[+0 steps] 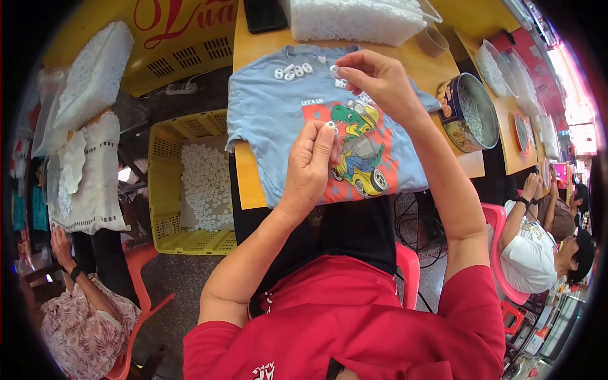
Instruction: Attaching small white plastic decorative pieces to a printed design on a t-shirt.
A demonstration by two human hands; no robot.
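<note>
A light blue T-shirt [263, 120] with a cartoon dinosaur print lies spread over the table in front of me. Between thumb and fingertips, my left hand [308, 163] pinches a small white plastic piece with dark holes [330, 125], just above the print. Farther up and to the right, my right hand [380, 82] grips a similar white piece [334, 69] near the shirt's neckline. More loose white pieces [290, 75] rest on the cloth to the left of that hand, and a few others sit partly under it.
A clear bin [354, 22] heaped with white pieces stands at the back, beside a black phone [265, 16]. On the right is a round tin [493, 126]. Left of the table, a yellow crate [158, 209] holds many white pieces. People sit on both sides.
</note>
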